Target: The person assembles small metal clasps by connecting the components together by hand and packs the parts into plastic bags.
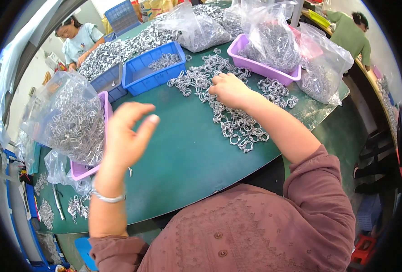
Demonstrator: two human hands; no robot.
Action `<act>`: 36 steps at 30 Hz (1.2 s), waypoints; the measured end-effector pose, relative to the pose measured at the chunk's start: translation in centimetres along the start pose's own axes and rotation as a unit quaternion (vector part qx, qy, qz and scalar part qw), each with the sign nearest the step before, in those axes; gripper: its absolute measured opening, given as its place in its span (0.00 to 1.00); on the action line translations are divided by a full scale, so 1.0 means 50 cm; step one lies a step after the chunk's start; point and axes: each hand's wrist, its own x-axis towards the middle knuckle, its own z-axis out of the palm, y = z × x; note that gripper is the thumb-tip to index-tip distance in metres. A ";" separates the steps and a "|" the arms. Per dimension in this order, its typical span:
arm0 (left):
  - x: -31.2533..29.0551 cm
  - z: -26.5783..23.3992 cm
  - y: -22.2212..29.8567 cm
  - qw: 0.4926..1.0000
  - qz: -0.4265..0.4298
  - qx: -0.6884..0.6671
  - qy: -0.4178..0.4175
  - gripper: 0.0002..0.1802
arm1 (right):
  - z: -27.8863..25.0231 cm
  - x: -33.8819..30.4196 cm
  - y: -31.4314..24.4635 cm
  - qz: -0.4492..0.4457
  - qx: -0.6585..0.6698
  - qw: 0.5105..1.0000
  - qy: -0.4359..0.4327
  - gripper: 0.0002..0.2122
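Observation:
A loose pile of grey metal rings with small lugs, like hose clamps point(241, 127), spreads over the green table point(182, 149). My right hand point(230, 92) rests on this pile, its fingers curled down among the rings; what lies at the fingertips is hidden. My left hand point(130, 133) is raised over the table's left part, thumb and fingers apart, slightly blurred and holding nothing. Beyond it stands a blue bin point(158, 79) with a few clamps inside. Beside my left forearm is a purple basket point(81, 172) with a clear bag of clamps point(72, 127).
A second purple basket point(265, 72) holds another clear bag point(273, 45); more bags point(321, 79) stand right of it. Grey parts point(105, 56) are heaped at the back. A person point(81, 43) works at far left, another person point(350, 38) at far right.

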 end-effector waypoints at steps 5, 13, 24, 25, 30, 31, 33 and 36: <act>-0.062 0.137 -0.020 0.980 -0.127 -0.144 -0.059 0.09 | 0.004 0.005 0.004 -0.004 0.028 0.999 -0.026 0.04; -0.084 0.189 -0.024 0.961 -0.166 -0.212 -0.071 0.09 | 0.022 0.008 0.008 0.023 0.104 0.994 -0.004 0.02; -0.119 0.195 -0.053 0.959 -0.166 -0.219 -0.074 0.08 | -0.018 -0.016 -0.032 0.016 0.092 0.989 -0.118 0.13; -0.119 0.195 -0.053 0.958 -0.167 -0.221 -0.073 0.08 | -0.020 -0.018 -0.030 0.028 0.133 0.984 -0.119 0.13; -0.119 0.196 -0.058 0.960 -0.167 -0.211 -0.079 0.08 | -0.031 -0.024 -0.038 0.001 0.151 0.986 -0.077 0.11; -0.119 0.197 -0.060 0.960 -0.169 -0.211 -0.078 0.08 | -0.036 -0.025 -0.042 -0.007 0.197 0.979 -0.057 0.11; -0.122 0.200 -0.065 0.957 -0.173 -0.222 -0.075 0.12 | -0.050 -0.025 -0.056 -0.020 0.294 0.955 -0.038 0.11; -0.123 0.210 -0.067 0.946 -0.182 -0.267 -0.023 0.19 | -0.062 -0.023 -0.098 0.008 0.396 0.917 -0.043 0.12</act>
